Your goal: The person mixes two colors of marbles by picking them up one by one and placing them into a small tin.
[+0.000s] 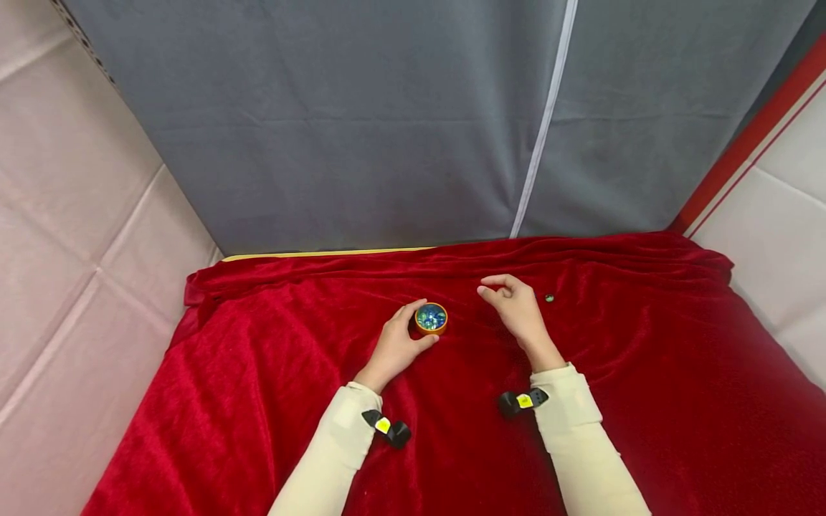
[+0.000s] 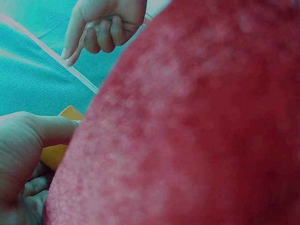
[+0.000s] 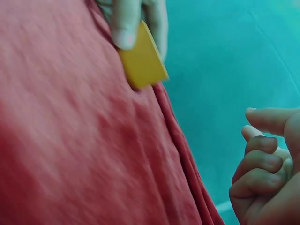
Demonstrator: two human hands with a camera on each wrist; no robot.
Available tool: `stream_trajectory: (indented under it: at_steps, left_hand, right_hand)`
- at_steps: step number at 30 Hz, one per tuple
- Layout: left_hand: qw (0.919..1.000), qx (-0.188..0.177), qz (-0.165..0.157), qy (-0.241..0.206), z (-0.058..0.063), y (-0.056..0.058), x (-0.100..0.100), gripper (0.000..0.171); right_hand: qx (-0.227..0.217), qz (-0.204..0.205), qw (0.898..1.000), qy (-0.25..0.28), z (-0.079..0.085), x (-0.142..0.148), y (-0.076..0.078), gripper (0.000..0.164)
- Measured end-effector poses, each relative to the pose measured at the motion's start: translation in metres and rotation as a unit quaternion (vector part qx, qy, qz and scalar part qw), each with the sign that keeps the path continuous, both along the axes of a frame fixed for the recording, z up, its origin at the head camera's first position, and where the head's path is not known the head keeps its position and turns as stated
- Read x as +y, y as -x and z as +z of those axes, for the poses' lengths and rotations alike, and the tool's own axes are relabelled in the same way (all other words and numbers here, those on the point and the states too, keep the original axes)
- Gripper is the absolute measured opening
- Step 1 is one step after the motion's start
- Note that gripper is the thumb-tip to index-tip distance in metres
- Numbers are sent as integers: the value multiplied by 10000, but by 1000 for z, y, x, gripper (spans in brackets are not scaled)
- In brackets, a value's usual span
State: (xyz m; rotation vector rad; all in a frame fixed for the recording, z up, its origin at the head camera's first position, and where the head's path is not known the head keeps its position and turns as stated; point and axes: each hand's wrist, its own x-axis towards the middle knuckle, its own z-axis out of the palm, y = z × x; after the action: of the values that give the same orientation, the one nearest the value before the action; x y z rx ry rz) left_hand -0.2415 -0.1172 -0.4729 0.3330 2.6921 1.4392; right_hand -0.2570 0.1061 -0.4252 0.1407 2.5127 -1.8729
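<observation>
My left hand (image 1: 395,344) holds a small round orange-yellow cup (image 1: 432,332) upright on the red cloth, thumb on the near side and fingers on the far side. Several shiny blue-green glass marbles (image 1: 430,317) lie inside it. The cup's yellow wall (image 3: 143,63) shows between finger and thumb in the right wrist view. To the right of the cup, my right hand (image 1: 516,308) hovers above the cloth. Its thumb and index finger point forward, tips slightly apart with nothing visible between them; the other fingers are curled. One loose marble (image 1: 549,298) lies just right of this hand.
Red velvet cloth (image 1: 290,401) covers the table and lies in folds along the back edge. A grey curtain (image 1: 335,129) hangs behind it. Pale padded walls stand at the left (image 1: 77,215) and right (image 1: 774,222).
</observation>
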Motion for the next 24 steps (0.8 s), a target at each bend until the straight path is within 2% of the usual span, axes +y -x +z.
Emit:
stream_trajectory:
  at_steps: [14,24]
  left_hand:
    - [10000,-20,3,13,-2,3,2,65]
    - [9999,112,-28,5,-2,3,2,65]
  right_hand:
    - [-167,-677,9973,232,5,47,5,40]
    - [-418,-998,9940,-129,4,86,-1,48]
